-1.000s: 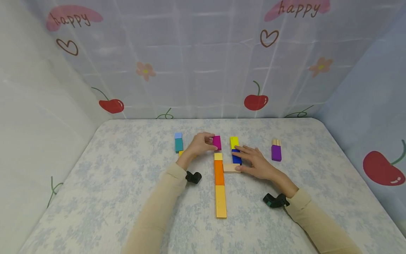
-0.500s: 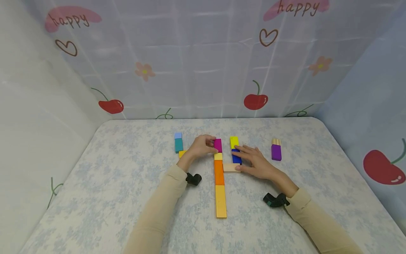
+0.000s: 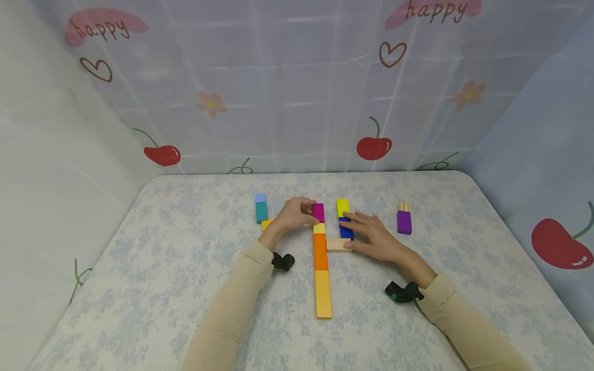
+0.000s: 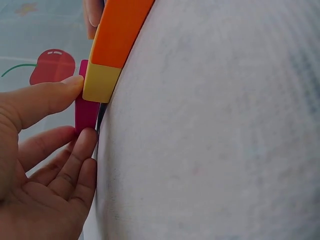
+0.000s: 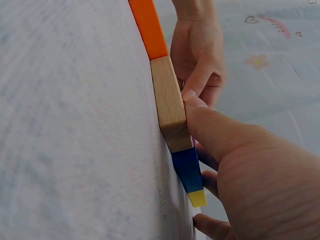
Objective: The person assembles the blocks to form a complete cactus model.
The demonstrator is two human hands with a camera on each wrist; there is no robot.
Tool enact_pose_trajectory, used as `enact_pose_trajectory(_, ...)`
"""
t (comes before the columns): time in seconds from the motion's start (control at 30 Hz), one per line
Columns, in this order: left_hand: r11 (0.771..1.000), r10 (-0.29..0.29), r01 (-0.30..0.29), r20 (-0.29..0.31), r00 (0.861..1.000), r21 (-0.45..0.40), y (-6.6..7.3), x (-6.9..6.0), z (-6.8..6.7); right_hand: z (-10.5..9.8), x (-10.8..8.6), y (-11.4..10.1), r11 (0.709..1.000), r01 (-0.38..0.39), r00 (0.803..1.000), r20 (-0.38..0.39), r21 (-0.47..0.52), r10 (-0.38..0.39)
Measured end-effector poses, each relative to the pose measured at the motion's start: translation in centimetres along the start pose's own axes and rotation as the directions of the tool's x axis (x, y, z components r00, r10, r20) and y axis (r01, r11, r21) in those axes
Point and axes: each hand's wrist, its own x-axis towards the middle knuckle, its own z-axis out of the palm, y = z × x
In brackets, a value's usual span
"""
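Patterned tabletop (image 3: pixel 371 335); left grip (image 3: pixel 292 214) pinches magenta block (image 3: pixel 319 213), long axis fore-aft; right grip (image 3: pixel 377 239) spread apart.

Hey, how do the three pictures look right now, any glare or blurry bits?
Head view: fairly even light, with pale glare streaks on the patterned backdrop; left wrist view: the tablecloth looks soft, especially toward the right edge; right wrist view: the tablecloth blurs at the left, while the plain wooden block is sharp enough to show its grain.
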Motion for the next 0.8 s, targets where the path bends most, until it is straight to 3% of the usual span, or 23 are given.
enact_pose_trajectory(0.8,0.999,-0.032,0.031,0.034,0.999,0.003,0.14,0.29,-0.2,-0.01,0.05,-0.03,1.0,-0.011,1.0,0.011,-0.004,0.011)
